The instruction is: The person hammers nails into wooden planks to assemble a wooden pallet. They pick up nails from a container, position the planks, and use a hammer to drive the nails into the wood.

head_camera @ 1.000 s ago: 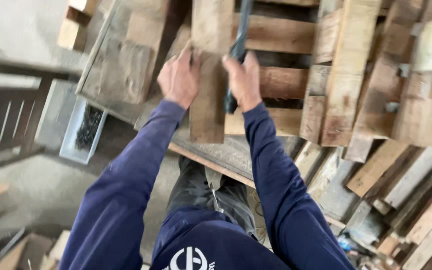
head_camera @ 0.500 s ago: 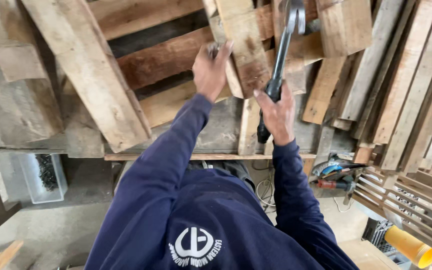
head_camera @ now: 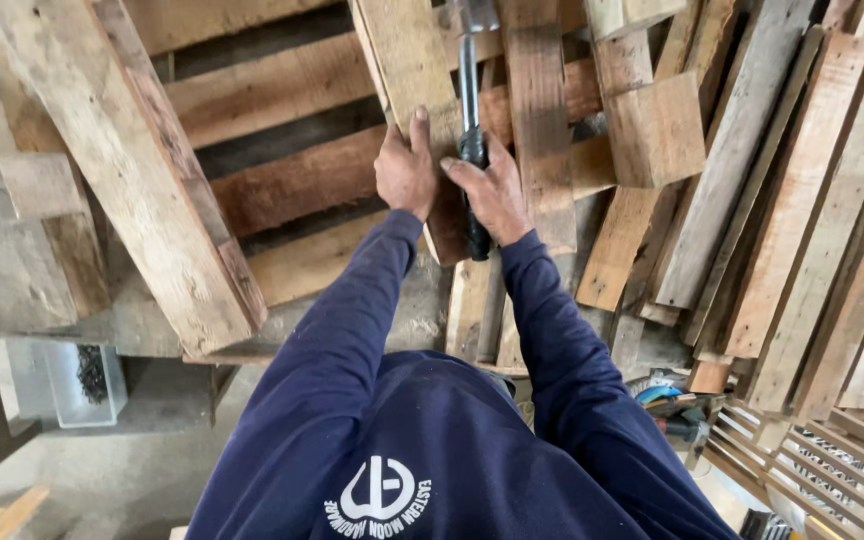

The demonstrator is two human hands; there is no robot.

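Note:
My left hand [head_camera: 407, 170] presses flat on a weathered wooden plank [head_camera: 414, 70] that lies across a stack of pallet boards. Right beside it, my right hand [head_camera: 492, 190] grips the black handle of a hammer [head_camera: 470, 110]. The hammer's metal head points away from me, near the top edge of the view, over the same plank. Both arms wear dark blue sleeves.
A wide pale board [head_camera: 142, 190] slants across the pile on the left. Many loose planks [head_camera: 792, 200] lean at the right. A white tub of dark small parts [head_camera: 82, 385] sits on the concrete floor at lower left. Tools [head_camera: 672, 405] lie at lower right.
The view has shifted over the pile. My hands have come closer together on the plank, and my right hand holds the hammer more upright, nearer the left hand.

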